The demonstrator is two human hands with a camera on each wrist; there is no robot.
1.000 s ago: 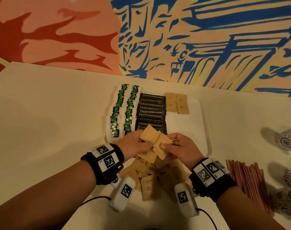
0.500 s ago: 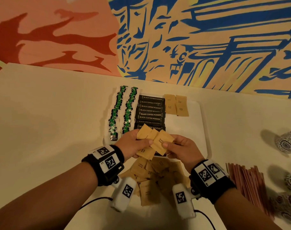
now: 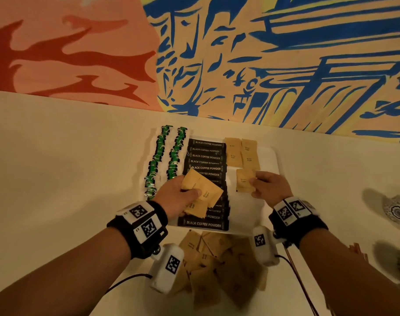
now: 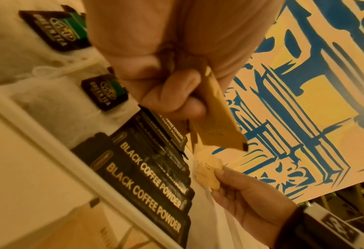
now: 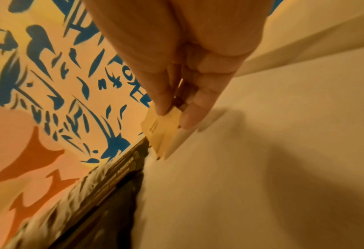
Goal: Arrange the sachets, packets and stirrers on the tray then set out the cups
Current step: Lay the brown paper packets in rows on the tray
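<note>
Right hand: the right hand (image 3: 270, 187) had left the shared bundle and reached toward 1 o'clock over the tray (image 3: 273, 156), its grip narrow, thumb and fingers pinching a single brown sugar sachet (image 3: 245, 183) by one edge.
Sachet position: that sachet hung just above bare tray, directly at 6 o'clock from the four brown sachets already laid (image 3: 241, 153) in two short columns; whether it touched the tray could not be told.
Left hand: the left hand (image 3: 179, 198) stayed back over the near end of the coffee row, its grip closed on a fanned stack of sachets (image 3: 200, 192).
Difference from half a second earlier: then both hands met over the stack at the tray's near edge; by this moment they stood apart, one sachet peeled off and carried out.
Meaning for the task: the sugar column was probably being extended toward the near rim, one sachet at a time.
Already placed: the green tea packets (image 3: 169, 156) and black coffee powder packets (image 3: 205, 163) lay in rows at 10 to 12 o'clock on the tray.
Still waiting: a loose heap of sachets (image 3: 219, 258) at 6 o'clock on the tabletop (image 3: 57, 167), the stirrers (image 3: 359, 253) at 4 o'clock and the cups (image 3: 398, 210) at 3 o'clock.
</note>
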